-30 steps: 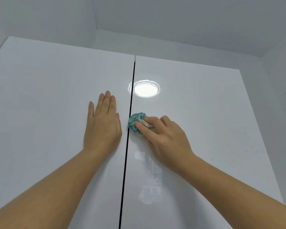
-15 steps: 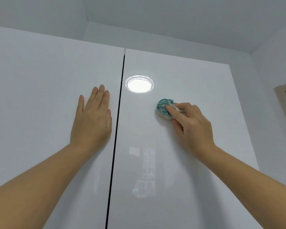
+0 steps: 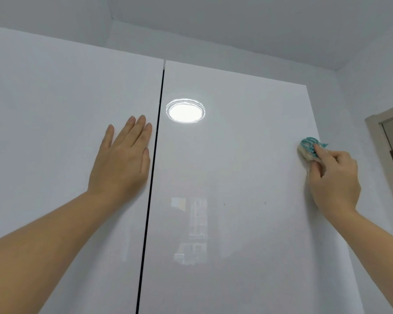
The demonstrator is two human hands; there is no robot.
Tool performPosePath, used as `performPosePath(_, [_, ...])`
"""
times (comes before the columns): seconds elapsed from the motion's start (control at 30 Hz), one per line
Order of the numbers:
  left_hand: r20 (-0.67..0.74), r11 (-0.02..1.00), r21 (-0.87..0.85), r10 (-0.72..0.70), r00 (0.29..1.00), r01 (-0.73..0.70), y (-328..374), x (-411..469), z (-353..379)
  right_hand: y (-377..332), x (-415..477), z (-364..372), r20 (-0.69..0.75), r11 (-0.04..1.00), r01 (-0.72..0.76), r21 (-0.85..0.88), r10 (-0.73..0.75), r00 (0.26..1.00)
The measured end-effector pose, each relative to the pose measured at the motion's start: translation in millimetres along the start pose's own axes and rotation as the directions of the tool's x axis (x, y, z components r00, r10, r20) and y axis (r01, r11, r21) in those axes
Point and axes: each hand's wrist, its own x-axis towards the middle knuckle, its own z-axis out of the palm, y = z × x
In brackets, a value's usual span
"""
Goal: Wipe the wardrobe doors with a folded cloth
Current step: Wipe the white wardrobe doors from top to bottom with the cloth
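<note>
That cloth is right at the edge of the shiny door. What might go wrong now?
The right hand holds the folded teal and white cloth at the outer edge of the right glossy white wardrobe door; it could slip off onto the wall. The left hand, flat on the left glossy white door, may leave fingerprints.

The cloth (image 3: 308,148) under the right hand (image 3: 334,177) is cream with teal swirls. Both wardrobe doors (image 3: 236,177) are glossy white, split by a black seam (image 3: 154,155) beside the left hand (image 3: 120,164).
</note>
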Motion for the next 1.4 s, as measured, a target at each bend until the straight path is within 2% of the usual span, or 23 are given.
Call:
performPosePath(0.1, [-0.004, 1.000, 0.004, 0.002, 1.000, -0.002, -0.6, -0.6, 0.5, 8.0, -2.1, -5.0, 0.009, 0.998, 0.006, -0.058, -0.005, 1.000])
performPosePath(0.23, [-0.001, 1.000, -0.017, -0.001, 1.000, 0.001, 0.3, -0.1, -0.2, 8.6, -4.8, -15.0, 0.083, 0.987, -0.149, -0.066, 0.154, 0.985])
performPosePath(0.43, [-0.008, 1.000, -0.006, 0.003, 1.000, -0.003, 1.3, 0.5, -0.7, 5.0, -33.3, -19.8, 0.058, 0.920, -0.377, 0.110, 0.372, 0.926])
performPosePath(0.53, [-0.001, 1.000, -0.006, 0.003, 1.000, -0.003, 3.1, 0.9, -0.2, -14.0, -45.4, -19.8, 0.083, 0.896, -0.399, 0.195, 0.390, 0.917])
performPosePath(0.67, [0.005, 1.000, -0.007, 0.000, 1.000, 0.001, 3.5, 1.2, -0.2, -49.2, -67.3, -18.1, 0.121, 0.907, -0.326, 0.267, 0.305, 0.945])
performPosePath(0.8, [-0.001, 1.000, -0.007, 0.003, 1.000, -0.003, 3.5, 1.5, -0.2, -81.1, -90.6, -10.9, 0.103, 0.934, -0.185, 0.304, 0.161, 0.982])
performPosePath(0.93, [-0.005, 1.000, -0.022, -0.002, 1.000, 0.002, 4.0, 1.8, -1.0, -117.5, -110.2, -5.4, 0.129, 0.930, -0.110, 0.352, 0.068, 0.989])
performPosePath(1.03, [0.002, 1.000, -0.012, 0.003, 1.000, -0.003, 4.3, 1.8, -0.2, -146.4, -126.1, -0.7, 0.141, 0.915, -0.005, 0.402, -0.056, 0.988])
performPosePath(1.27, [0.015, 1.000, -0.027, -0.006, 1.000, 0.006, 3.6, 2.4, -1.4, -189.5, -159.9, 5.9, 0.097, 0.836, 0.301, 0.459, -0.384, 0.918])
performPosePath(1.4, [0.020, 1.000, -0.028, -0.007, 1.000, 0.007, 3.5, 1.9, -2.6, -196.9, -173.4, 3.1, 0.074, 0.750, 0.460, 0.476, -0.555, 0.829])
